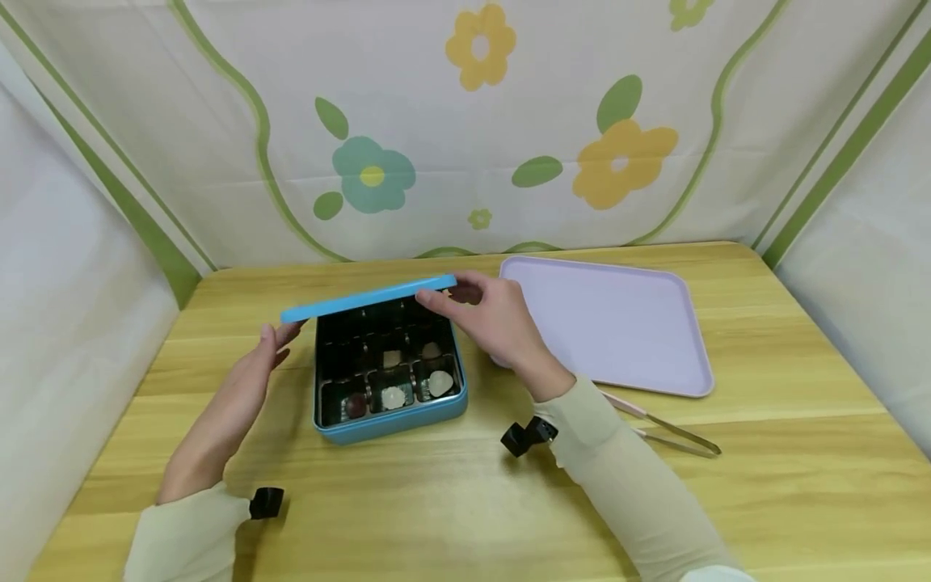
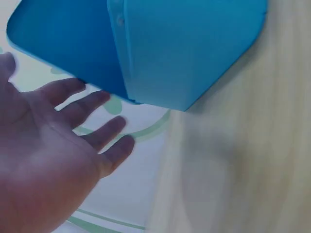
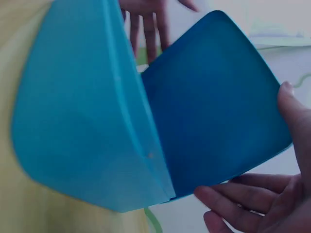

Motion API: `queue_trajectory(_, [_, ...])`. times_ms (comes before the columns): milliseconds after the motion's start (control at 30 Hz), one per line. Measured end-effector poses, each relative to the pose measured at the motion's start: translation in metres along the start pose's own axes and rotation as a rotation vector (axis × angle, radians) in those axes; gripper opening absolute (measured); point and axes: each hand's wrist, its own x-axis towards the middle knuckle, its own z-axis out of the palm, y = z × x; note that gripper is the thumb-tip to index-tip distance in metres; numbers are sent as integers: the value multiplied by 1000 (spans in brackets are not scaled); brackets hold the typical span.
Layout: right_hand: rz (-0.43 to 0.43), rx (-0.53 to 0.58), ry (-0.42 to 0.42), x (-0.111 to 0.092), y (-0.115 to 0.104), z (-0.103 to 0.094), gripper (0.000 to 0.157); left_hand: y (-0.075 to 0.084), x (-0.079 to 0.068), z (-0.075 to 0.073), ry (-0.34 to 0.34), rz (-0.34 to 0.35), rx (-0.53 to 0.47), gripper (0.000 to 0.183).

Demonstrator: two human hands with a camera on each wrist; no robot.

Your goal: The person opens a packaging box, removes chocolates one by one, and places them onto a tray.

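Note:
A blue tin box (image 1: 396, 420) stands on the table, its hinged lid (image 1: 367, 297) tilted up at the back. Inside is a dark insert with compartments. Small pieces lie in several of them: a dark red one (image 1: 355, 406), a whitish lump (image 1: 393, 397), a pale rounded one (image 1: 440, 383) and brownish ones behind. My right hand (image 1: 502, 315) grips the lid's right side, thumb at its front edge and fingers along the side edge. On the left, my left hand (image 1: 236, 396) has its fingers extended, fingertips right at the lid's edge in the left wrist view.
To the right lies a lilac tray (image 1: 611, 331), partly behind my right hand. Metal tongs (image 1: 684, 434) with pinkish handles rest in front of it, partly hidden by my right sleeve. A flower-patterned cloth (image 1: 436, 202) hangs behind the table (image 1: 451, 509).

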Motion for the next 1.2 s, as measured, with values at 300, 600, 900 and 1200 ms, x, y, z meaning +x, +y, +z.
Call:
queue_trajectory(300, [-13,-14,86,10,0,10,54,0,18,6,24,-41,-15,74])
queue_trajectory(600, [-33,-109,150,19,6,16,65,1,27,7,24,-49,-53,79])
queue_trajectory(900, [-39,-125,94,21,13,15,54,8,33,9,48,-71,-63,84])
queue_trajectory(1200, [29,-117,70,24,11,16,34,9,38,8,88,-73,-78,84])
